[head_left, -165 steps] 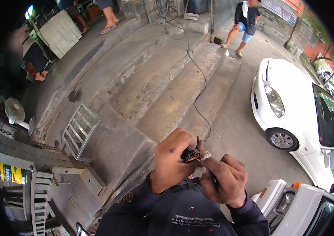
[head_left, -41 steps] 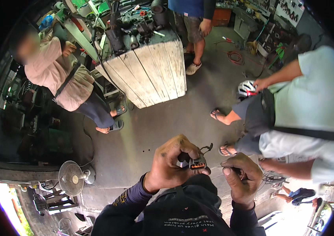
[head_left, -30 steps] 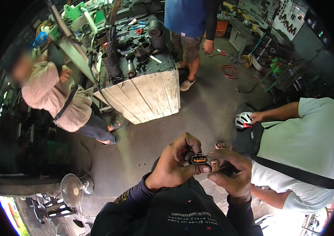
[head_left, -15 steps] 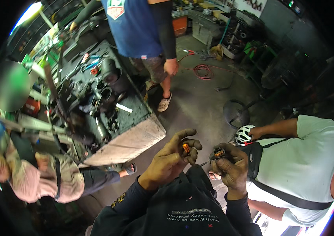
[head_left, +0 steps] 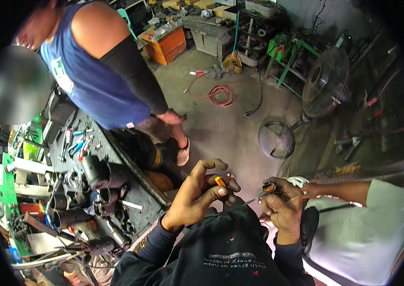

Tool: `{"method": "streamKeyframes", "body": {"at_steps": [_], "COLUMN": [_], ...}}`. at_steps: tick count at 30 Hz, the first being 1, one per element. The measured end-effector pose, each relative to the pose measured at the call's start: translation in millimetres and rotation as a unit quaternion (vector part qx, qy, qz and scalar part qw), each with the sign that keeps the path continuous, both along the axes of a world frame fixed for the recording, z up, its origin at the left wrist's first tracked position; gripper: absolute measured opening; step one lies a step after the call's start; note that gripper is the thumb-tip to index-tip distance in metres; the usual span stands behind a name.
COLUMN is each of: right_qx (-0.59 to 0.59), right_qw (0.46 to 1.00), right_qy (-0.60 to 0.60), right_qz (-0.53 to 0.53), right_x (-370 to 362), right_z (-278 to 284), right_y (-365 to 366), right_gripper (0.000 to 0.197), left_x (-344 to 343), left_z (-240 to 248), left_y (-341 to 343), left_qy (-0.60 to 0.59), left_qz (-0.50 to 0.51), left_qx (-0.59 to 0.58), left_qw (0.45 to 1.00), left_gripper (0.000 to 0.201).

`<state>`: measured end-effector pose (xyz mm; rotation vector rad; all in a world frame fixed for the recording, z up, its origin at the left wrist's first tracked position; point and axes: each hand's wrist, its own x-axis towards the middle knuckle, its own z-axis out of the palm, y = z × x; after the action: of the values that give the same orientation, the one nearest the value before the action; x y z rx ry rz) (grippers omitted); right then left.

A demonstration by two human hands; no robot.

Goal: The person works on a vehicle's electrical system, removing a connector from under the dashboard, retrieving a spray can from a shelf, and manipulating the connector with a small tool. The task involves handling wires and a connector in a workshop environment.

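In front of my chest, my left hand (head_left: 193, 200) pinches a small orange plastic piece (head_left: 220, 181) at its fingertips, with the other fingers curled. Beside it on the right, my right hand (head_left: 285, 212) is closed on a small black connector (head_left: 269, 186) that has orange inside its opening. From that same hand a thin pointed tool (head_left: 251, 200) sticks out toward the left hand; its handle is hidden by the fingers. The two hands are apart, and dark grime covers the fingers.
A workbench (head_left: 141, 200) at left carries black cylindrical parts and hand tools. A person in a blue top (head_left: 99, 62) stands beside it. Another person in a light shirt (head_left: 368, 229) is close on my right. A fan (head_left: 325, 81), a red hose (head_left: 222, 96) and an orange box (head_left: 164, 46) are farther off.
My view has swung to the right and up, showing more of the fan and far floor. The person in blue appears farther left and nearer. Both hands keep their holds.
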<state>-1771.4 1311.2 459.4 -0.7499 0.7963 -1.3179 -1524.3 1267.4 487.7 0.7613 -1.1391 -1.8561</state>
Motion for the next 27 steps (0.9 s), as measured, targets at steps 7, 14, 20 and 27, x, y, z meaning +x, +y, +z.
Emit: {"method": "streamKeyframes", "body": {"at_steps": [7,14,20,27], "right_qx": [0.015,0.046,0.059,0.058], "right_qw": [0.997,0.995,0.989,0.964], "right_qy": [0.073,0.051,0.045,0.100], "right_qz": [0.021,0.067,0.125,0.239], "right_x": [-24.8,-26.9,0.7,48.0], "right_z": [29.0,28.1,10.5,5.4], "right_y": [-128.3,-242.3,-353.3,-526.7], "right_gripper": [0.041,0.037,0.034,0.034], "left_x": [-22.9,-28.8,-11.6,28.3], "left_z": [2.5,-5.0,-23.8,-39.5], "left_y": [-121.4,-221.6,-315.1,-452.2], "left_qy": [0.112,0.117,0.050,0.032], "left_qz": [-0.009,0.021,0.098,0.123], "left_qx": [0.041,0.047,0.131,0.170], "left_qw": [0.993,0.992,0.985,0.977], "left_gripper": [0.032,0.031,0.020,0.018]}}
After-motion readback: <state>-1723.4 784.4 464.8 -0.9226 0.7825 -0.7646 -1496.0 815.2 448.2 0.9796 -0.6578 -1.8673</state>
